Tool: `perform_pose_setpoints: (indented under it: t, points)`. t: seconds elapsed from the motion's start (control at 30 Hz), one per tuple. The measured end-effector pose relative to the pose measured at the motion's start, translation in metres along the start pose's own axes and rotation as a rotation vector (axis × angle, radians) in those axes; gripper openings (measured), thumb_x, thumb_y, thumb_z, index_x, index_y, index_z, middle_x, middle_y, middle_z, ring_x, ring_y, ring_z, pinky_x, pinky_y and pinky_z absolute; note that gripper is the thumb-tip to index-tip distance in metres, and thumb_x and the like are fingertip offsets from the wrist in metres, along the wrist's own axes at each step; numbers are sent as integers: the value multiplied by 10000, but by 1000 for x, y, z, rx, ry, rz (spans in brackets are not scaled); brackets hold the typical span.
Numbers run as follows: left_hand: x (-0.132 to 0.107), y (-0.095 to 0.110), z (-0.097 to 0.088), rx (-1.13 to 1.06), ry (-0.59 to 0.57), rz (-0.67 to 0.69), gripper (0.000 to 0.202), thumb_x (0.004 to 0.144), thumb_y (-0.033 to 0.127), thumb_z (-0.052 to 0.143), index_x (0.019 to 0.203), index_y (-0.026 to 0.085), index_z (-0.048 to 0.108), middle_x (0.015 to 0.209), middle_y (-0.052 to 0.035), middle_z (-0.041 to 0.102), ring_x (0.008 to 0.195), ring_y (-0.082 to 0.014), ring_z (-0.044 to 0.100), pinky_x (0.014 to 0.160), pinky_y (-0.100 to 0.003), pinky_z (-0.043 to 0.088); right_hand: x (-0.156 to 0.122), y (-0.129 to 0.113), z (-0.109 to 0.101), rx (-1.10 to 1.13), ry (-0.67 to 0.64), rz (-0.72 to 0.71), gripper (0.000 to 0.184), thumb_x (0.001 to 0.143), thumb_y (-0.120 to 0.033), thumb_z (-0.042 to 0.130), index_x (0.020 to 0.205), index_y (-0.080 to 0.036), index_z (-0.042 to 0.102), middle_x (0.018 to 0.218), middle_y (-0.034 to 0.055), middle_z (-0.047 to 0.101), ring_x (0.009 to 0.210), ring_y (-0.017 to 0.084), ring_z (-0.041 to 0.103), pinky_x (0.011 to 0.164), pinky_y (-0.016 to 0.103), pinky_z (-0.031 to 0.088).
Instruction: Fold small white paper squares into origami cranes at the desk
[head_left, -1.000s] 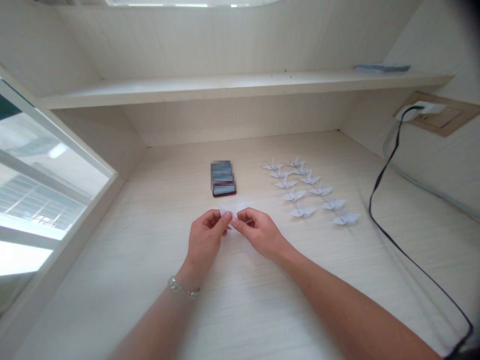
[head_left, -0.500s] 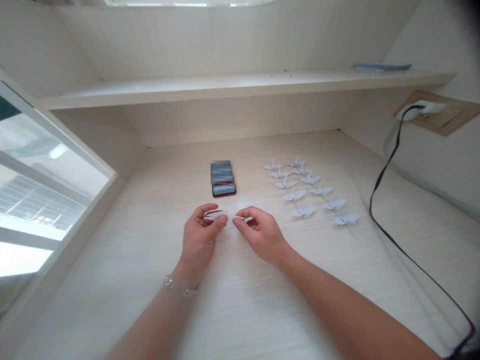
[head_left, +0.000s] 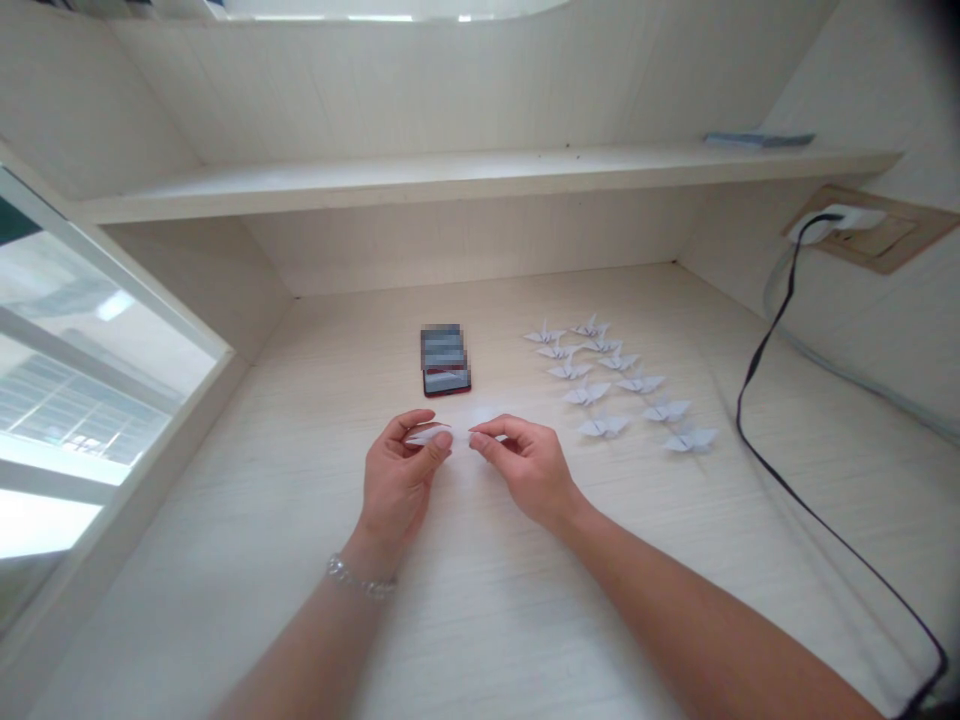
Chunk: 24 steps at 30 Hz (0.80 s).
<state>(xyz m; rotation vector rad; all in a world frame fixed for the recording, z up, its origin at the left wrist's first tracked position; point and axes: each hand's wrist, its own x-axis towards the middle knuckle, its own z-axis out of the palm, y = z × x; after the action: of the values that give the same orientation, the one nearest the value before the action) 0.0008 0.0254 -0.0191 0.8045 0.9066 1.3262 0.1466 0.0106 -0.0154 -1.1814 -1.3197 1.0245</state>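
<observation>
Leftward, the left hand (head_left: pixel 401 465) has shifted over the last second, and the folded paper (head_left: pixel 429 435) has swung from pointing away to lying crosswise between both hands, at the middle of the desk (head_left: pixel 300 480). I have its left part held between left thumb and fingers, while the right hand (head_left: pixel 529 465) pinches what looks like its other tip; between them, white blurs into the background. I count eleven finished cranes (head_left: pixel 587 394) in two slanting rows to the right; this piece I judge part-folded, its wings not yet spread. Matte white paper, sharp points; pale, faintly grained desktop; a glossy phone (head_left: pixel 447 381) just beyond.
</observation>
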Motion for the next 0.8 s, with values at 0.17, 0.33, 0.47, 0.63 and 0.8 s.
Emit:
perform_pose_setpoints:
  t: [0.17, 0.33, 0.47, 0.63, 0.8]
  points:
    - [0, 0, 2, 46, 75, 27, 435, 593, 186, 760, 974, 183, 550, 612, 39, 612, 569, -91, 586, 608, -227, 466, 4, 7, 0, 56, -62, 109, 252, 801, -370, 539, 847, -156, 665, 794, 65, 686, 683, 149, 597, 596, 251, 455]
    - [1, -2, 2, 170, 135, 61, 449, 576, 219, 770, 971, 169, 562, 557, 51, 572, 524, -84, 556, 563, -211, 441, 7, 11, 0, 62, -112, 156, 291, 803, -416, 519, 827, -148, 630, 766, 54, 653, 640, 133, 561, 555, 240, 436]
    - [0, -5, -1, 284, 87, 57, 401, 583, 240, 767, 933, 160, 589, 567, 40, 573, 508, -80, 537, 517, -197, 411, 6, 9, -1, -13, -182, 112, 255, 790, -395, 545, 753, -149, 599, 672, 13, 593, 597, 112, 511, 548, 229, 403]
    - [0, -2, -1, 279, 42, 8, 356, 599, 240, 757, 903, 144, 600, 724, -27, 652, 565, -93, 575, 568, -220, 443, 6, 12, -2, -36, -223, 117, 218, 800, -337, 528, 695, -154, 582, 624, -2, 565, 569, 105, 484, 540, 230, 379]
    - [-3, 2, 5, 5, 10, -134, 399, 604, 161, 750, 948, 153, 549, 679, -18, 662, 590, -110, 605, 581, -223, 453, 10, 11, -4, 152, -261, 180, 181, 753, -312, 581, 687, -144, 589, 614, 3, 581, 575, 108, 502, 573, 240, 389]
